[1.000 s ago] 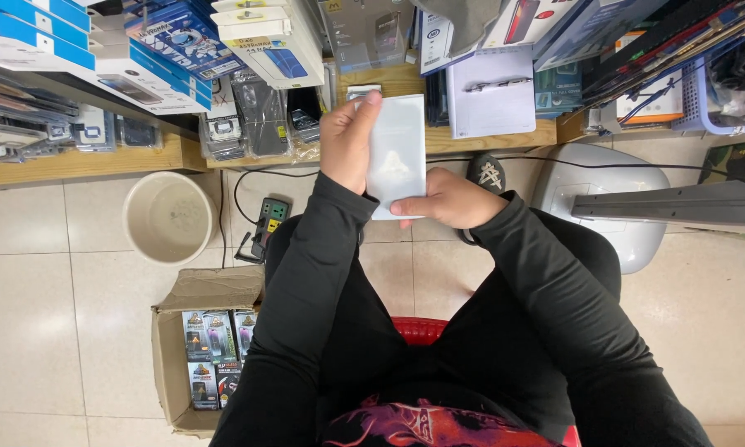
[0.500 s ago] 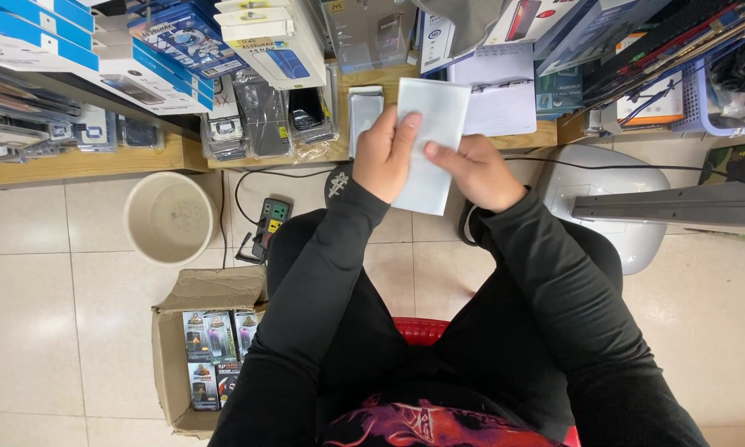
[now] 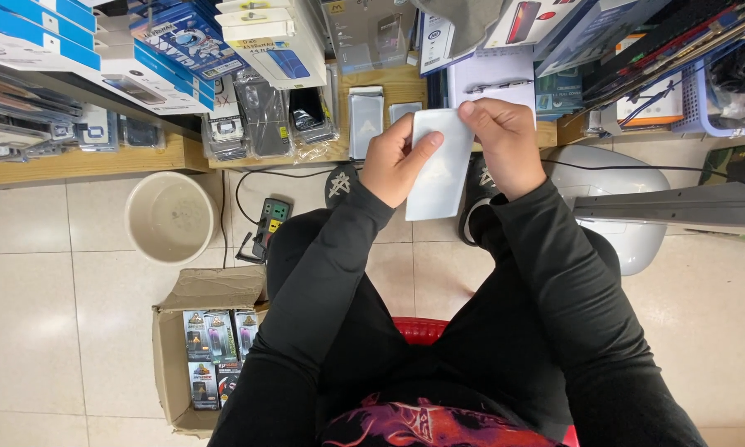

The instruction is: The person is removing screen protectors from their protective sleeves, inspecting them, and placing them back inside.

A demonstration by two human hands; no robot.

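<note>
I hold a flat white rectangular packet (image 3: pixel 438 170) upright in front of me with both hands. My left hand (image 3: pixel 393 161) grips its left edge, thumb across the front. My right hand (image 3: pixel 505 145) pinches its top right corner with the fingers curled over. Both arms are in black sleeves. Beyond the packet lies a low wooden shelf (image 3: pixel 389 83) with several clear-wrapped flat packets (image 3: pixel 366 120) and boxed goods.
A beige bucket (image 3: pixel 172 217) stands on the tiled floor at left, a power strip (image 3: pixel 271 222) beside it. An open cardboard box (image 3: pixel 178 348) of small packaged items sits by my left leg. A white rounded stool or base (image 3: pixel 629 207) is at right. I sit on a red seat (image 3: pixel 422 327).
The white packet rose and shifted right toward the shelf. My right hand moved from its lower edge up to its top right corner; my left hand slid to its left edge.
</note>
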